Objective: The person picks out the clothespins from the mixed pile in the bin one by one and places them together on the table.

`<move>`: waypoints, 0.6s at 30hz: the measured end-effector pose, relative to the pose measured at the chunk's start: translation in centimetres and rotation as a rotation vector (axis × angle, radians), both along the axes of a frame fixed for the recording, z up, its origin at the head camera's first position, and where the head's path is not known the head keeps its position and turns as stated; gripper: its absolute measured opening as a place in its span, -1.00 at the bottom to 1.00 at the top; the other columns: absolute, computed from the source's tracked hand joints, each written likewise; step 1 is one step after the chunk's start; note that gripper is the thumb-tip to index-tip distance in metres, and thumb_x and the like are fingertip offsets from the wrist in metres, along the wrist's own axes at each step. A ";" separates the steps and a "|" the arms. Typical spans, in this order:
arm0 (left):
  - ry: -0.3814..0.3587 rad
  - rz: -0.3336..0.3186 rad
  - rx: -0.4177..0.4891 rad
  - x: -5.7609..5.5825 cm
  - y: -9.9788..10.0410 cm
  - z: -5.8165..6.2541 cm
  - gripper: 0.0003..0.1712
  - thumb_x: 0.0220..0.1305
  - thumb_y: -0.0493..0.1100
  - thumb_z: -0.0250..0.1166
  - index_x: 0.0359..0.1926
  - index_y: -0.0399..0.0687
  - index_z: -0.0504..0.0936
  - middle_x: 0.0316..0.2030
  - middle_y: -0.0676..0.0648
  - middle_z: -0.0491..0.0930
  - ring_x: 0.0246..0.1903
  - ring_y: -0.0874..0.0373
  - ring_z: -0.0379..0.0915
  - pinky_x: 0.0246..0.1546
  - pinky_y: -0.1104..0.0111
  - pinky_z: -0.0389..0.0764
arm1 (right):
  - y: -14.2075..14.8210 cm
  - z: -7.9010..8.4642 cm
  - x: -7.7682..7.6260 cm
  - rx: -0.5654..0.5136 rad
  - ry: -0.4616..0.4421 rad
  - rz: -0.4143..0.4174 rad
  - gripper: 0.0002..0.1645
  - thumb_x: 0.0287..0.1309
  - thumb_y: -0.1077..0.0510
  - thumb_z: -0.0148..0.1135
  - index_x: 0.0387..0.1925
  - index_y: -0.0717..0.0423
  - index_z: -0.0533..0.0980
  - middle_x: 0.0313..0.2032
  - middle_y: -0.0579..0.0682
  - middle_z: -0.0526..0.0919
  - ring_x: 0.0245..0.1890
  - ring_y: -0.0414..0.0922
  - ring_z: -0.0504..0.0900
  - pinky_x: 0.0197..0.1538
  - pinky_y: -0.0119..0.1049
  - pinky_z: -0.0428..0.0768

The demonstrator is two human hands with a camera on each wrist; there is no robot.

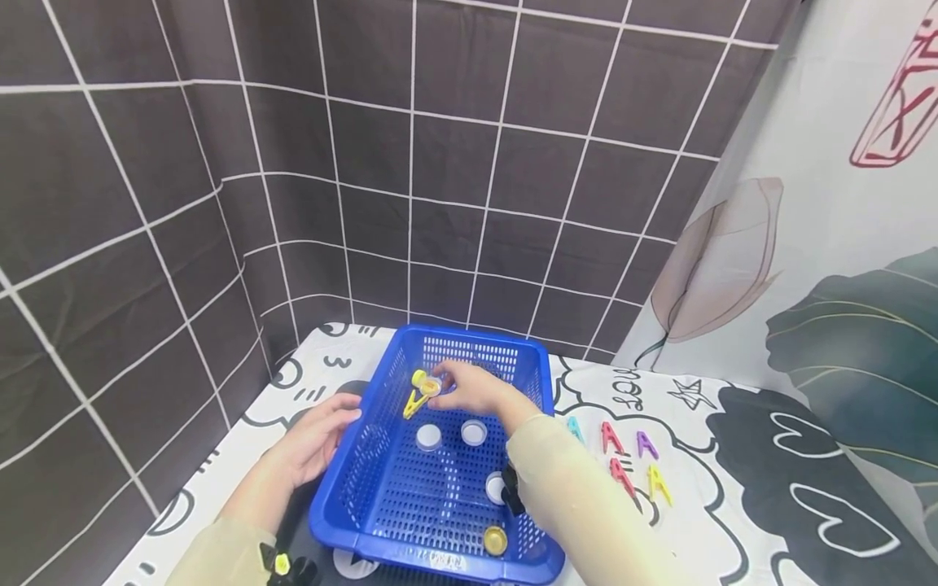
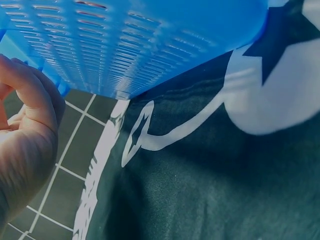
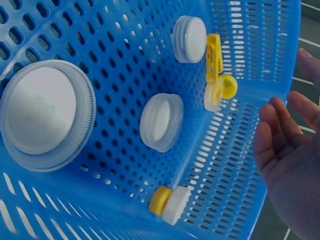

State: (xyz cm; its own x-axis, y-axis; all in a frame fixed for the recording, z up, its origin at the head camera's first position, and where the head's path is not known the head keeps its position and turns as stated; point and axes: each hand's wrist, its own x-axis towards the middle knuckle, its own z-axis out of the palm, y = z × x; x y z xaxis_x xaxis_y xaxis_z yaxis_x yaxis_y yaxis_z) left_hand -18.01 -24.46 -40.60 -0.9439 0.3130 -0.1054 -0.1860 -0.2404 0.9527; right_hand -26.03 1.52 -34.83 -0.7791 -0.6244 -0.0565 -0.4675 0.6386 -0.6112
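Observation:
Inside the blue basket [image 1: 440, 566], my right hand [image 1: 472, 389] hovers at the far part with fingers loosely bent; the right wrist view shows nothing between them. Close to its fingertips in the head view lie a yellow clothespin [image 1: 413, 404], a yellow cap [image 1: 418, 378] and a clear cap with yellow inside [image 3: 212, 96]. White caps [image 1: 428, 437] rest on the basket floor nearby, one of them a large clear-rimmed lid [image 3: 42, 112]. My left hand [image 1: 317, 439] is outside the basket, its relaxed fingertips right at the left rim.
Right of the basket, several clothespins lie on the patterned cloth: red [image 1: 611, 438], purple [image 1: 646, 444], yellow [image 1: 659, 485] and light blue [image 1: 575, 428]. A gold cap [image 1: 495, 540] is in the basket's near right corner. A dark tiled wall [image 1: 469, 163] stands behind.

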 end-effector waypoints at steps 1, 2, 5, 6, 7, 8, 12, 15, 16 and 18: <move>-0.001 0.000 0.000 0.0 0.0 0.0 -0.76 0.39 -0.23 0.02 0.02 -0.16 0.25 -0.26 -0.08 0.56 -0.38 0.17 0.57 -0.41 0.32 0.68 | 0.0 -0.2 -0.1 -0.002 0.005 0.002 -0.34 0.07 0.03 0.32 0.17 0.20 0.35 -0.04 0.18 0.55 -0.03 0.06 0.52 0.05 -0.07 0.52; 0.000 -0.001 0.001 0.0 0.0 0.0 -0.76 0.39 -0.23 0.01 0.02 -0.16 0.25 -0.26 -0.08 0.57 -0.38 0.17 0.57 -0.41 0.32 0.68 | 0.0 -0.3 -0.2 -0.005 0.009 0.002 -0.34 0.07 0.04 0.32 0.17 0.21 0.35 -0.04 0.18 0.55 -0.03 0.06 0.52 0.05 -0.07 0.52; 0.007 -0.005 0.008 0.0 -0.1 0.0 -0.77 0.39 -0.23 0.01 0.01 -0.15 0.26 -0.25 -0.08 0.57 -0.37 0.16 0.57 -0.40 0.31 0.68 | -0.1 -0.6 -0.4 -0.007 0.016 -0.003 -0.31 0.07 0.04 0.33 0.20 0.21 0.33 -0.04 0.18 0.55 -0.04 0.02 0.53 0.05 -0.08 0.52; 0.011 -0.007 0.011 -0.1 -0.1 0.0 -0.78 0.39 -0.23 0.01 0.01 -0.15 0.27 -0.25 -0.08 0.57 -0.37 0.16 0.57 -0.39 0.31 0.68 | -0.1 -0.8 -0.5 -0.006 0.017 -0.007 -0.29 0.06 0.04 0.33 0.21 0.21 0.32 -0.04 0.17 0.55 -0.05 0.02 0.53 0.05 -0.08 0.52; 0.013 -0.009 0.016 -0.1 -0.1 0.1 -0.78 0.39 -0.23 0.01 0.01 -0.15 0.28 -0.25 -0.08 0.57 -0.37 0.16 0.57 -0.39 0.31 0.68 | -0.2 -0.9 -0.5 -0.004 0.020 -0.009 -0.28 0.05 0.04 0.34 0.21 0.20 0.32 -0.04 0.17 0.55 -0.05 0.02 0.53 0.04 -0.08 0.52; 0.016 -0.012 0.019 -0.1 -0.1 0.1 -0.79 0.39 -0.23 0.01 0.00 -0.14 0.28 -0.25 -0.08 0.57 -0.37 0.16 0.57 -0.39 0.31 0.68 | -0.3 -1.1 -0.6 0.000 0.025 -0.010 -0.27 0.05 0.04 0.34 0.22 0.20 0.31 -0.04 0.17 0.55 -0.05 0.02 0.52 0.04 -0.09 0.52; 0.016 -0.014 0.033 -0.1 -0.1 0.1 -0.81 0.39 -0.25 0.01 -0.01 -0.14 0.30 -0.26 -0.08 0.58 -0.38 0.16 0.57 -0.41 0.32 0.68 | -0.7 -1.6 -0.8 0.022 0.047 0.004 -0.26 0.05 0.05 0.35 0.23 0.21 0.31 -0.03 0.18 0.53 -0.03 0.03 0.51 0.05 -0.09 0.51; 0.011 -0.015 0.033 0.0 -0.1 0.1 -0.81 0.39 -0.25 0.01 -0.01 -0.14 0.30 -0.26 -0.08 0.58 -0.39 0.16 0.58 -0.41 0.32 0.68 | -1.1 -2.1 -0.8 0.045 0.051 0.010 -0.28 0.06 0.05 0.34 0.23 0.17 0.32 -0.02 0.15 0.53 -0.01 0.03 0.50 0.07 -0.10 0.50; 0.010 -0.016 0.033 0.0 -0.1 0.1 -0.81 0.39 -0.25 0.01 -0.01 -0.14 0.30 -0.26 -0.08 0.58 -0.39 0.16 0.58 -0.41 0.32 0.68 | -1.2 -2.2 -0.8 0.055 0.047 0.010 -0.28 0.06 0.04 0.34 0.23 0.16 0.32 -0.02 0.15 0.53 -0.01 0.02 0.50 0.07 -0.10 0.49; 0.007 -0.018 0.034 0.0 -0.2 0.1 -0.81 0.39 -0.25 0.01 -0.01 -0.13 0.30 -0.26 -0.08 0.58 -0.38 0.16 0.58 -0.41 0.32 0.68 | -1.4 -2.4 -0.7 0.079 0.044 0.007 -0.29 0.06 0.03 0.34 0.23 0.11 0.33 -0.02 0.13 0.52 -0.01 0.01 0.50 0.08 -0.09 0.49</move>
State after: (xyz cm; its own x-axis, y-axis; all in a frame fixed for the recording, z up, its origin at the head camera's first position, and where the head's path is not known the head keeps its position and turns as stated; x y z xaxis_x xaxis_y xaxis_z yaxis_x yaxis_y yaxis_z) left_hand -17.96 -24.64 -40.52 -0.9389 0.3328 -0.0878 -0.1839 -0.2693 0.9453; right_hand -26.77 0.11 -37.27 -0.7774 -0.6249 -0.0712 -0.4976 0.6803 -0.5381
